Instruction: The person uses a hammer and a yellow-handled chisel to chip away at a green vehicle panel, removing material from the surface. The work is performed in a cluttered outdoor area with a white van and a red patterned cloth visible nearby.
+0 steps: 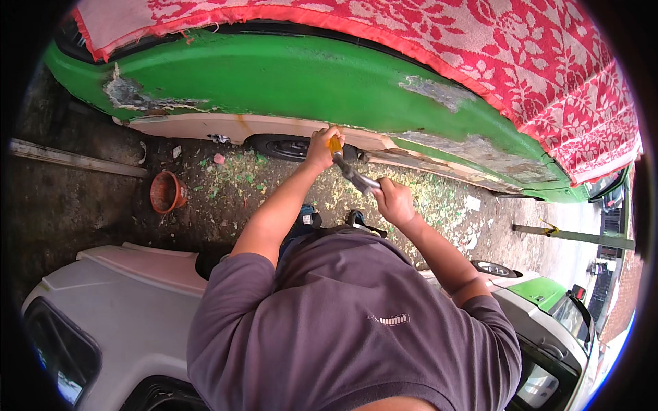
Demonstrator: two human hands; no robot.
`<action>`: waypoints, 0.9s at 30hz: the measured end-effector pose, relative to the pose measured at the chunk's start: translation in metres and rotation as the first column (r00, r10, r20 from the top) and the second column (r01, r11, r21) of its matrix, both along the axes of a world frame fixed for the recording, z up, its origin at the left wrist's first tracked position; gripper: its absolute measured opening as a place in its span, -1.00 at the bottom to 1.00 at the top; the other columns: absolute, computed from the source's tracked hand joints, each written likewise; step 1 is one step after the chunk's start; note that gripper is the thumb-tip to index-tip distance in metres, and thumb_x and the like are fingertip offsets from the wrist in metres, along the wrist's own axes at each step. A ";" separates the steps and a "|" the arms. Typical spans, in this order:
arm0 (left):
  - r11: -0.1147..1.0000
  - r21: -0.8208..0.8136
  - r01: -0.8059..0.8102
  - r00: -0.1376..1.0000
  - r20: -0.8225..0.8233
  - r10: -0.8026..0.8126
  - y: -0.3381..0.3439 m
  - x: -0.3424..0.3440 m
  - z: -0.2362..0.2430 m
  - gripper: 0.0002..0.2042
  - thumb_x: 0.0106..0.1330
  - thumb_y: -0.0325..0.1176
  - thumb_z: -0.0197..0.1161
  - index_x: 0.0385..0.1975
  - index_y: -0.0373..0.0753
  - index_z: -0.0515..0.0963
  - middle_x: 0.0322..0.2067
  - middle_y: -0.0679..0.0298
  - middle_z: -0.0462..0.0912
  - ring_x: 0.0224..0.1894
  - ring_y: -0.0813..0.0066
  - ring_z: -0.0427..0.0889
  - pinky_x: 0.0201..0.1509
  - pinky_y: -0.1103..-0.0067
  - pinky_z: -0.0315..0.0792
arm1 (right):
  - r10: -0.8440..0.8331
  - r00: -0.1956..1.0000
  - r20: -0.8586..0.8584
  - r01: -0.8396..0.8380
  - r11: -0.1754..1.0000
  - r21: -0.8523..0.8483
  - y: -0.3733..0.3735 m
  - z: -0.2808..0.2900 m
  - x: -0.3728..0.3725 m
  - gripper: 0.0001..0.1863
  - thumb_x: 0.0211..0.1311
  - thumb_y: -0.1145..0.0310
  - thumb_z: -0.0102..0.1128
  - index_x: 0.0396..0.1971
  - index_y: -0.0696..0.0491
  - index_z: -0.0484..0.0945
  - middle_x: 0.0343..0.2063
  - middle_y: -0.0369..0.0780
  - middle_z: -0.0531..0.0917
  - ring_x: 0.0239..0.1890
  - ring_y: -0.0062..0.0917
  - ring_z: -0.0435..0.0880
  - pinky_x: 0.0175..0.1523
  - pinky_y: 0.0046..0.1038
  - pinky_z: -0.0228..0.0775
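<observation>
My left hand is closed round a yellow-handled tool, close to the lower edge of a green car body. The far end of that tool is hidden, so its exact kind does not show. In my right hand is a hammer with a silvery metal shaft, gripped a little to the right and nearer me. The hammer's dark head lies at the near end of the yellow-handled tool; whether they touch, I cannot tell. Bare, rough grey patches break the car's green paint.
A red-and-white floral cloth drapes over the green car. Paint flakes litter the ground, with an orange-brown pot at left. Behind me stands a white-and-grey vehicle. Metal bars lie left, and a beam right.
</observation>
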State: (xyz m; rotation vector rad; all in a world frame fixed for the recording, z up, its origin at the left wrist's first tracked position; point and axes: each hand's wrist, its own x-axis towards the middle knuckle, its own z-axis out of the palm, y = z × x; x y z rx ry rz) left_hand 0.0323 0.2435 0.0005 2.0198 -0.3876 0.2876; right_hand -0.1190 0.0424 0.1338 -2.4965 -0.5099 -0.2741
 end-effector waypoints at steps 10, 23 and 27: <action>0.963 0.264 -0.057 0.989 -0.118 0.091 -0.021 -0.001 0.025 -0.82 0.13 -0.28 0.27 -0.30 -0.12 0.49 -0.41 0.19 0.65 -0.24 0.16 0.61 -0.05 0.29 0.29 | -0.109 0.990 -0.084 0.109 0.994 -0.003 -0.010 -0.005 0.001 -0.76 0.34 0.26 0.13 -0.44 0.11 0.44 -0.65 -0.01 0.53 -0.60 -0.03 0.53 -0.49 -0.12 0.35; 0.958 0.279 -0.057 0.980 -0.168 0.107 -0.026 -0.003 0.034 -0.84 0.20 -0.25 0.20 -0.30 -0.15 0.49 -0.41 0.17 0.65 -0.25 0.14 0.62 -0.06 0.28 0.30 | -0.433 0.857 -0.279 0.498 0.835 0.234 -0.011 -0.006 0.002 -0.69 0.41 0.27 0.04 -0.51 0.16 0.38 -0.70 0.02 0.47 -0.67 -0.05 0.44 -0.51 -0.13 0.23; 0.937 0.350 -0.017 0.955 -0.273 0.119 -0.032 0.010 0.047 -0.85 0.21 -0.28 0.15 -0.29 -0.16 0.49 -0.42 0.13 0.66 -0.25 0.12 0.63 -0.04 0.28 0.30 | -0.282 0.945 -0.168 0.299 0.951 0.083 -0.002 -0.006 0.002 -0.67 0.42 0.27 0.04 -0.51 0.16 0.37 -0.73 -0.05 0.43 -0.69 -0.18 0.42 -0.53 -0.23 0.22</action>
